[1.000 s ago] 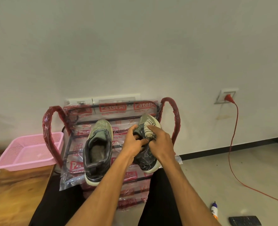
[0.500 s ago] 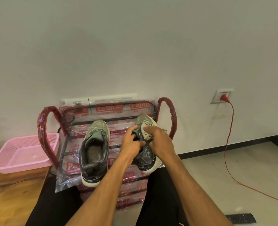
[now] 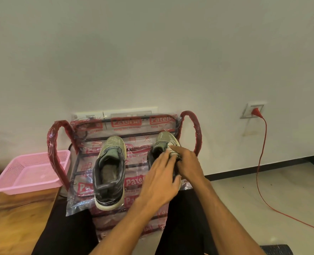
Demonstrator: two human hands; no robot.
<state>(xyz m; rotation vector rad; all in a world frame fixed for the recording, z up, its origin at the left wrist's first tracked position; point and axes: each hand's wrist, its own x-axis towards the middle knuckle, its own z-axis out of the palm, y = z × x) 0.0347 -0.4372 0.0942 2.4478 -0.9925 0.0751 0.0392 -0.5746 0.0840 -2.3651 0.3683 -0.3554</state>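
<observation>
- Head view: your left hand (image 3: 159, 181) lies with fingers stretched out and slightly apart over the mouth of the far-right shoe (image 3: 164, 139), covering most of it; only the olive toe shows past your knuckles.
- Your right hand (image 3: 188, 163) sits just beside it, fingers curled and clamped on a pale cloth (image 3: 173, 150) with dark stitching at the shoe's opening.
- That shoe rests on a plastic-wrapped rack (image 3: 134, 123) with red side loops, standing against the wall.
- The second shoe (image 3: 109, 173) sits on the same tier to the left, apart from your hands, heel toward you.
- A pink basket (image 3: 29, 173) stands on the wooden surface (image 3: 14, 221), touching the rack's left loop.
- To the right, a red cord (image 3: 261, 162) runs from a wall socket (image 3: 253, 109) down across the floor.
- Your forearms hide the rack's lower tiers.
</observation>
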